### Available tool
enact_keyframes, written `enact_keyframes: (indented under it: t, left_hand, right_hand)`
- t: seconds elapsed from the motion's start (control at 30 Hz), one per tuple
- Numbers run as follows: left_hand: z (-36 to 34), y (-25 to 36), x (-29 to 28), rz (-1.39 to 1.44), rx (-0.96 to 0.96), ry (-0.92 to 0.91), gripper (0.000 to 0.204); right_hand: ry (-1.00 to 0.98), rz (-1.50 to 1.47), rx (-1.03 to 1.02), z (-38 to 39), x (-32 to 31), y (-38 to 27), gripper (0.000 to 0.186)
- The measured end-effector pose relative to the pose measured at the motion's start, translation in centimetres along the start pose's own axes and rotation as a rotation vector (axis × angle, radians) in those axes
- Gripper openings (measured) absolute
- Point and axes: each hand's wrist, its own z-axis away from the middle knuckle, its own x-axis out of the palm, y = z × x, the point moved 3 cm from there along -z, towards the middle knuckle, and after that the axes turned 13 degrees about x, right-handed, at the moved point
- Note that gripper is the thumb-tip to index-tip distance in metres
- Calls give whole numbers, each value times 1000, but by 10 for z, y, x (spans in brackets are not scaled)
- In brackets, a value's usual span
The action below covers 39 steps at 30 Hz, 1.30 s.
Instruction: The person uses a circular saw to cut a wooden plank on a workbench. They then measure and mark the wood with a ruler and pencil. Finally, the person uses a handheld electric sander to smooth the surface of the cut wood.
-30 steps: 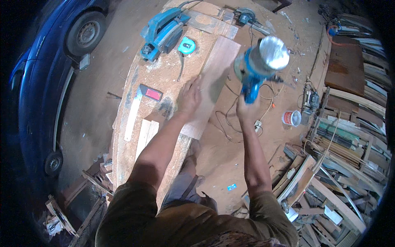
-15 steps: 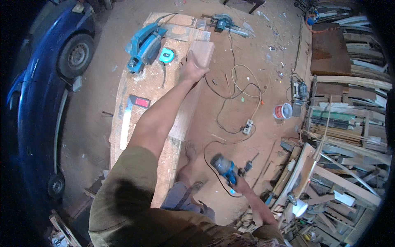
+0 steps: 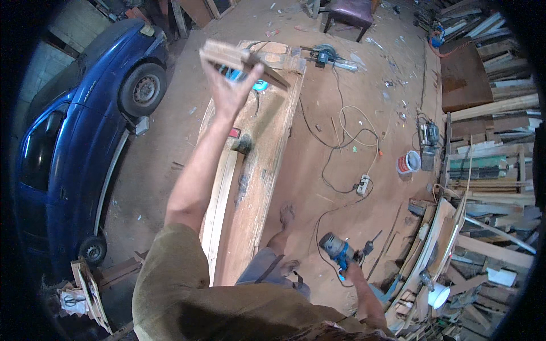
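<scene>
My left hand (image 3: pixel 227 94) grips a wooden board (image 3: pixel 232 55), raised and tilted above the far part of the wooden bench (image 3: pixel 267 176); motion blurs it. Behind this hand, a blue electric planer (image 3: pixel 230 74) is mostly hidden, and a turquoise tape measure (image 3: pixel 260 85) partly shows. The red handle of a square (image 3: pixel 234 132) peeks out beside my forearm. Long pale timber (image 3: pixel 222 213) lies along the bench's left side. Low on the right, my right hand (image 3: pixel 354 274) is closed around a blue-and-grey power tool (image 3: pixel 338 250), whose exact kind I cannot tell.
A circular saw (image 3: pixel 324 55) rests beyond the bench. Cables run across the floor to a power strip (image 3: pixel 363 184). A dark drill-like tool (image 3: pixel 369 245) is beside the held one. There are a white bucket (image 3: pixel 408 162), stacked wood (image 3: pixel 495 238), a chair (image 3: pixel 348 14) and a blue car (image 3: pixel 74 131).
My left hand has lifted the board off the bench's right edge and swung it up and left. The view has shifted; the power tool stays in my right hand. Long timber now shows near my left arm.
</scene>
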Motion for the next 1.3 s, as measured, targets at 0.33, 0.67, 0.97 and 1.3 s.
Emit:
enact_keyframes:
  t: [0.33,0.67,0.97,1.3]
  left_hand:
    - [301,28,-26,264,-462,54,120]
    - [478,-5,-48,143,-1244,-365,81]
    - [384,9,-14,-353,-150,-541,81]
    - [342,-96,52,-635,-228,-663,102]
  right_hand:
    - [76,-24,-68,11,4,-15,51]
    - [-117,-175,-110,34,51,-1,61]
    - [-7,-63,-25,33,77,-9,48]
    - [82,-212,85,18,80,-14,55]
